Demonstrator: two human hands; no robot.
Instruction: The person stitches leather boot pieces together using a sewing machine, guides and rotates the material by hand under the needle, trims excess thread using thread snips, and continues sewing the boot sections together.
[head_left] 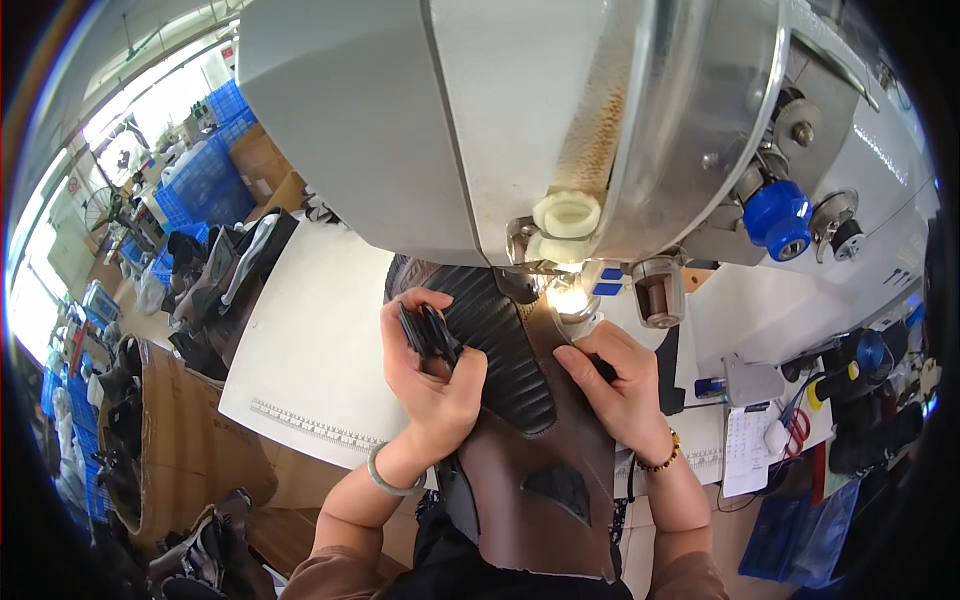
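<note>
A brown leather upper [530,485] with a black ribbed panel [505,355] lies under the sewing machine head [360,130], its lower part hanging over the table edge toward me. My left hand [432,375] is closed at the left of the ribbed panel. Between its thumb and index finger is a glossy black piece [428,335], whose kind I cannot make out. My right hand [615,385] grips the leather's right edge just below the lit needle area [568,297], thumb on top. The machine hides the upper's far end.
A white table [300,330] with a ruler strip surrounds the work. Dark leather parts [225,285] lie along its left side, above a cardboard box [195,440]. Rightward are a blue knob [777,220], a bobbin cup [657,292], red scissors [797,430] and a paper sheet [745,450].
</note>
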